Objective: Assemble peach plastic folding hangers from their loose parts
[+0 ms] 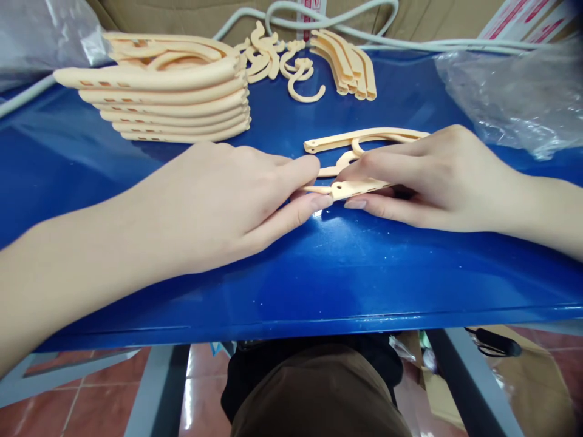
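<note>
My left hand [228,194] and my right hand [432,176] meet over the middle of the blue table [319,267]. Between their fingertips lies a small cream plastic hanger arm [350,189], pinched from the left by my left thumb and forefinger and held from the right under my right fingers. A cream hook piece [342,162] sits just behind it, partly hidden by my right forefinger. A second long hanger arm [364,138] lies flat behind my right hand.
A stack of cream curved hanger arms [168,100] stands at the back left. Loose hooks [282,64] and a smaller stack of arms [348,70] lie at the back centre. Clear plastic bags [514,97] lie at the right, white cables [410,42] run behind.
</note>
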A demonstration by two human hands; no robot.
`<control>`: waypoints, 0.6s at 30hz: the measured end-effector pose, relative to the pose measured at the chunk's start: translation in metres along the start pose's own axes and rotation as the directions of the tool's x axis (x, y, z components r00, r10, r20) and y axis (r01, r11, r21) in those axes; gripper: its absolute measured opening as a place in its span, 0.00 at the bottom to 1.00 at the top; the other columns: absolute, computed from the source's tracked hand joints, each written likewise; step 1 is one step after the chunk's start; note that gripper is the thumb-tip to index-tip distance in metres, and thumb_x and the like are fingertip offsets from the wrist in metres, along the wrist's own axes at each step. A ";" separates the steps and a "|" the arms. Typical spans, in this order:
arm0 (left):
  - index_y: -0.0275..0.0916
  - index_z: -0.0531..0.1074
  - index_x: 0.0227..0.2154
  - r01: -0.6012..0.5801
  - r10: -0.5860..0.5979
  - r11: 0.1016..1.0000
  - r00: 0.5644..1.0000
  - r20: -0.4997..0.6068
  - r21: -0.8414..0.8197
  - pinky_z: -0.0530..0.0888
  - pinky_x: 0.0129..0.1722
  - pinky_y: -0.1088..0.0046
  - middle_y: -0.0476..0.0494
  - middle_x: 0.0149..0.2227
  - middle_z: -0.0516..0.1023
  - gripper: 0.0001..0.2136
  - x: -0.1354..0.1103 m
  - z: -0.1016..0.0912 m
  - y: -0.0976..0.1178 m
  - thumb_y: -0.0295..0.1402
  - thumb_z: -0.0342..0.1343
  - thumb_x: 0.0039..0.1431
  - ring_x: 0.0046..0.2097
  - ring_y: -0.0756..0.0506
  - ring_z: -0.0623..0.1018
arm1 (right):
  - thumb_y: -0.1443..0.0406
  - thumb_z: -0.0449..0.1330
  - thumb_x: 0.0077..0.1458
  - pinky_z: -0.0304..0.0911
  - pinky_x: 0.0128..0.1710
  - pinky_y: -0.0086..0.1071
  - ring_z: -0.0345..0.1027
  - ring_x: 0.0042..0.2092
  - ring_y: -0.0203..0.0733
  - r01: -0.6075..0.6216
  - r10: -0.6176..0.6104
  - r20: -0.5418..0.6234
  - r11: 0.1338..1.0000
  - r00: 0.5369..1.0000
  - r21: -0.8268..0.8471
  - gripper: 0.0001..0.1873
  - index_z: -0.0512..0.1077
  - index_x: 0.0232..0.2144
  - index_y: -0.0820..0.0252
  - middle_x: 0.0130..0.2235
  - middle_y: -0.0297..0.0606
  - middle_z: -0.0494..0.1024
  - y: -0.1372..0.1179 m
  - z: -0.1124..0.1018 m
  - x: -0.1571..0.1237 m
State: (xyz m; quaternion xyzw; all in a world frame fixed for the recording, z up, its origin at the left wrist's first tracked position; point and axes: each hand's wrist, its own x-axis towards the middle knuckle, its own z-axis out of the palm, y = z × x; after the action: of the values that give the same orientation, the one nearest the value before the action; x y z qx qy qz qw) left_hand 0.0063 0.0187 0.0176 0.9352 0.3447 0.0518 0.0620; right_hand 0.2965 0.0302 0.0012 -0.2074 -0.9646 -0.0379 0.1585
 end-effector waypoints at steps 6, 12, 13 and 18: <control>0.44 0.72 0.41 -0.002 0.002 1.000 1.000 0.020 -0.003 0.86 0.51 0.54 0.47 0.35 0.79 0.24 0.000 0.001 -0.002 0.49 0.33 0.77 0.40 0.38 0.87 | 0.55 0.51 0.84 0.64 0.35 0.36 0.79 0.37 0.43 -0.029 0.029 0.022 0.999 0.999 0.013 0.19 0.78 0.58 0.57 0.43 0.40 0.88 0.000 0.002 -0.003; 0.44 0.72 0.45 0.000 -0.001 1.000 0.999 0.052 0.006 0.85 0.53 0.51 0.47 0.39 0.78 0.25 0.001 0.003 -0.004 0.47 0.31 0.75 0.43 0.37 0.87 | 0.55 0.49 0.85 0.64 0.33 0.35 0.78 0.35 0.41 -0.010 0.010 0.009 1.000 1.000 -0.003 0.20 0.77 0.58 0.57 0.42 0.36 0.87 0.000 0.004 -0.002; 0.44 0.73 0.46 0.006 -0.006 1.000 0.998 0.058 0.003 0.85 0.54 0.50 0.47 0.39 0.78 0.25 0.001 0.003 -0.004 0.47 0.30 0.75 0.45 0.36 0.87 | 0.54 0.49 0.85 0.64 0.33 0.35 0.78 0.35 0.41 -0.013 0.013 0.011 1.000 1.000 -0.008 0.20 0.77 0.58 0.56 0.42 0.36 0.87 0.000 0.005 -0.002; 0.42 0.75 0.47 0.063 -0.059 0.997 0.994 0.096 -0.040 0.78 0.64 0.42 0.45 0.42 0.79 0.29 0.002 0.001 0.002 0.49 0.29 0.73 0.59 0.28 0.85 | 0.54 0.47 0.86 0.65 0.33 0.35 0.79 0.36 0.41 -0.025 0.025 0.030 1.000 0.999 -0.012 0.21 0.77 0.57 0.55 0.43 0.36 0.86 0.000 0.005 -0.002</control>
State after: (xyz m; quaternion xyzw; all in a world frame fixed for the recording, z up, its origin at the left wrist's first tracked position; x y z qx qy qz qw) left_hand 0.0091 0.0189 0.0170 0.9240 0.3687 0.0132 0.1001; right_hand 0.2971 0.0302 -0.0047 -0.2210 -0.9639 -0.0384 0.1433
